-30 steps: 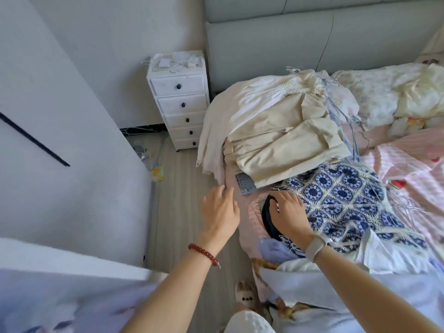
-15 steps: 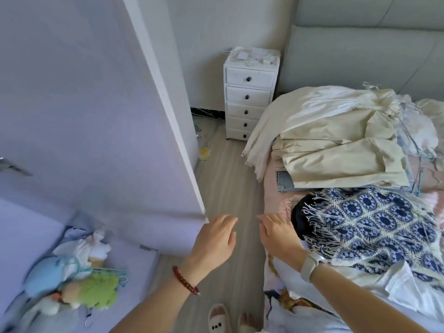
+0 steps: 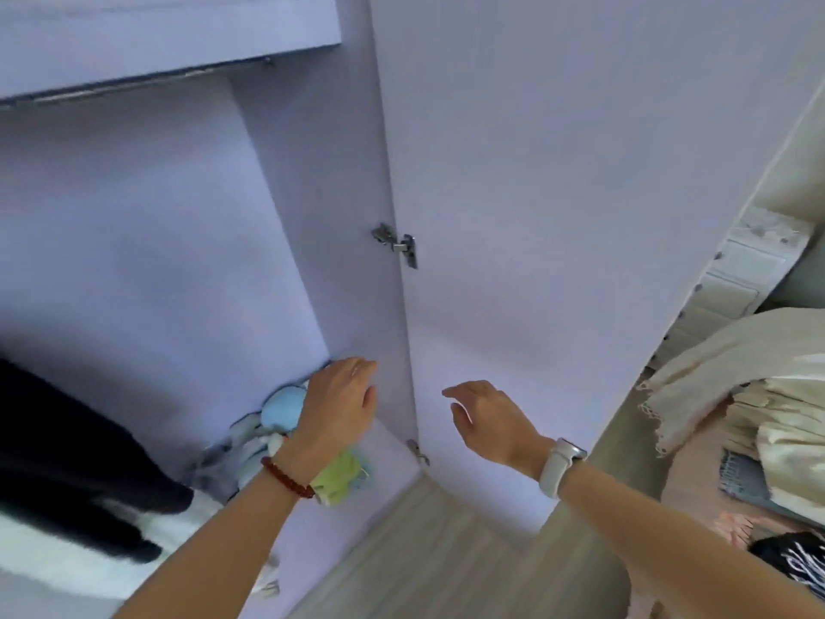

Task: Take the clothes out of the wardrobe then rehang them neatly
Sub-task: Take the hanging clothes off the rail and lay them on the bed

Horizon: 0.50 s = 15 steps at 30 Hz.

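An open lilac wardrobe (image 3: 156, 216) fills the left and centre, its hanging rail (image 3: 134, 82) bare where visible. At far left a dark garment (image 3: 67, 444) remains inside, so emptying looks nearly done and all rehanging remains. Soft toys (image 3: 281, 408) sit at the bottom. The left hand (image 3: 339, 404) hovers over them, fingers relaxed, holding nothing. The right hand (image 3: 491, 422), also slack and empty, floats before the open door (image 3: 580, 216). At right, removed clothes (image 3: 759, 395) lie piled on the bed, well apart from both hands.
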Available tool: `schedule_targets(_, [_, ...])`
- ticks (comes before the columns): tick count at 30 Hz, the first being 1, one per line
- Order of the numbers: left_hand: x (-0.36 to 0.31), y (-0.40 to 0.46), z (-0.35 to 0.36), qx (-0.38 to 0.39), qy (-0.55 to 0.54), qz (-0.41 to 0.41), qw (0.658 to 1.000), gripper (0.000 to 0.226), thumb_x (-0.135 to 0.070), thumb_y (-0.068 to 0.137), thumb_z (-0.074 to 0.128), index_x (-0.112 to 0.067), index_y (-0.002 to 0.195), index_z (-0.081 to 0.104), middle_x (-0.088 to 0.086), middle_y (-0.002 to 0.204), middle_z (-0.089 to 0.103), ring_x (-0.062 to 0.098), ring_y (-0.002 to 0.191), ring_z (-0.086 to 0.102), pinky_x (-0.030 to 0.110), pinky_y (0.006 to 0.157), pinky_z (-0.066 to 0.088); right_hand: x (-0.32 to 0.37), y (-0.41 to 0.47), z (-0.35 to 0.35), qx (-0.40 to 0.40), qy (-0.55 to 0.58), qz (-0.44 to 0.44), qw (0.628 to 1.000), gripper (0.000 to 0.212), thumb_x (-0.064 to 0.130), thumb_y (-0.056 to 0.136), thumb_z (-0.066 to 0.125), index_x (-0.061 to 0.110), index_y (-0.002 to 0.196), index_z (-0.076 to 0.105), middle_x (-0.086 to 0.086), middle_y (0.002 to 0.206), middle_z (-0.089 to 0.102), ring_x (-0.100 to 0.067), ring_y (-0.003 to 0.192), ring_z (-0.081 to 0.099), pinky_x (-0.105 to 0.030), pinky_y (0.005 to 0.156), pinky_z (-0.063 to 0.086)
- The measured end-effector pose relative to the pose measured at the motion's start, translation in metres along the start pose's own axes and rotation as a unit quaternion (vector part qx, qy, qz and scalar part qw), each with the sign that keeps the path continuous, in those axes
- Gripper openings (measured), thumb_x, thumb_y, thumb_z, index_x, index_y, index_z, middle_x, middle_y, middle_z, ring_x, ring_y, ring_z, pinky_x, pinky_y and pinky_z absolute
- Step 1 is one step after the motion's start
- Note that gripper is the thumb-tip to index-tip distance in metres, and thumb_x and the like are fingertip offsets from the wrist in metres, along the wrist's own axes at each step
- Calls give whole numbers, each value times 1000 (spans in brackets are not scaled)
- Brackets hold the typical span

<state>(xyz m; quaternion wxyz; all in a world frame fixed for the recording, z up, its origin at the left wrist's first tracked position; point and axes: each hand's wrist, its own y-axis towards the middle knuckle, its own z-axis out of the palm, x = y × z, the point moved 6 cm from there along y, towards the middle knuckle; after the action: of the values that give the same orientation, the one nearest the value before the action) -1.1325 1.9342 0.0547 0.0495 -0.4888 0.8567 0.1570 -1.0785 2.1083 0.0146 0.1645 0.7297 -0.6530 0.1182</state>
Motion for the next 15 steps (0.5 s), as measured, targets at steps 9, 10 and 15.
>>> schedule_targets(9, [183, -58, -176, -181, 117, -140, 967, 37, -15, 92, 48, -10, 129, 52, 10, 134, 51, 27, 122, 46, 40, 97, 35, 223, 136, 18, -18, 54, -162, 985, 36, 16, 95, 39, 13, 129, 50, -8, 131, 53, -26, 121, 45, -36, 100, 36])
schedule_targets(10, [197, -67, -193, -203, 128, -157, 958, 37, -14, 92, 49, -10, 128, 52, 10, 133, 51, 27, 122, 46, 41, 96, 35, 247, 145, 20, -14, 68, -174, 982, 36, 15, 95, 39, 13, 129, 50, -8, 130, 53, -26, 121, 44, -36, 101, 36])
schedule_targets(15, [270, -118, -256, -272, 165, -280, 906, 36, -13, 90, 50, -9, 125, 55, 11, 132, 51, 30, 120, 45, 42, 95, 31, 355, 186, 34, 15, 155, -225, 962, 34, 11, 94, 40, 8, 126, 52, -11, 124, 57, -26, 116, 51, -30, 98, 37])
